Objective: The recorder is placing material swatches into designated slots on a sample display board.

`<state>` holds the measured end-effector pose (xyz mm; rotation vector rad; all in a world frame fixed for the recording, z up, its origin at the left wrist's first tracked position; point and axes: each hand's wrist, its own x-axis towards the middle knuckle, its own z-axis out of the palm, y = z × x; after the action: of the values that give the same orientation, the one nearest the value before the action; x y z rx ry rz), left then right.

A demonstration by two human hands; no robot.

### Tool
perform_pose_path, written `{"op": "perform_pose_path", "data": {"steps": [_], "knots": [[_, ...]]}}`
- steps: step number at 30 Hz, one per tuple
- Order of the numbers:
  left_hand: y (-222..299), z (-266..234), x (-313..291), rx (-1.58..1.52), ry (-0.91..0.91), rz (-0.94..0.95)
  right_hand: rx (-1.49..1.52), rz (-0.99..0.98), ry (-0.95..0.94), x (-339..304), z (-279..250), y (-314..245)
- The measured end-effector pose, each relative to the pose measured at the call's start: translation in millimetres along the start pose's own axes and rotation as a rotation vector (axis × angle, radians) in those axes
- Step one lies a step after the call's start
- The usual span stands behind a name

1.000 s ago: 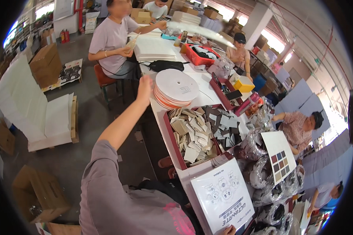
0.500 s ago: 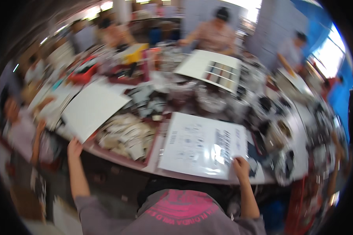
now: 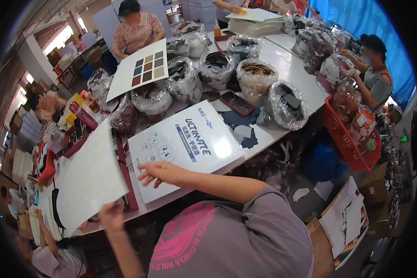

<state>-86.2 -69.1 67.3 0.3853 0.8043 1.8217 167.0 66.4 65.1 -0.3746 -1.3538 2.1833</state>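
Note:
My left hand [image 3: 112,217], a little blurred, is at the near edge of a large plain white board [image 3: 90,173], fingers closed on it close to its right corner. The board slants over the left part of the table and hides what lies beneath. My right hand [image 3: 164,172] is open, fingers spread and pointing left, above the near left part of a glossy white printed board [image 3: 208,169]. That board bears blue line drawings and dark lettering and lies at the table's front edge. Nothing shows in my right hand.
Clear plastic bags of dark and tan pieces [image 3: 257,81] crowd the table, beside a dark red tray [image 3: 237,103]. A sample board with coloured squares [image 3: 141,69] leans on bags across from me. A red basket [image 3: 352,139] stands right. Several people work around the table.
My view has swung to the right. My right hand has let go of the printed board's right edge and moved left across it, open. My left hand remains at the white board.

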Motion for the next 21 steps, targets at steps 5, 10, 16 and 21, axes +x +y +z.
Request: {"op": "perform_pose_path", "data": {"steps": [5, 10, 16, 21], "knots": [[-137, 76, -41, 0.109, -0.071, -0.170, 0.438, -0.181, 0.254, -30, -38, -3], [-166, 74, -38, 0.251, -0.300, -0.578, 0.265, -0.145, 0.532, -74, -88, 8], [-120, -33, -42, 0.081, -0.202, -0.759, 0.177, -0.127, 0.683, -142, -151, -17], [-130, -80, -34, 0.138, 0.078, -0.596, -1.377, -0.339, 1.405, -201, -221, -90]]}}
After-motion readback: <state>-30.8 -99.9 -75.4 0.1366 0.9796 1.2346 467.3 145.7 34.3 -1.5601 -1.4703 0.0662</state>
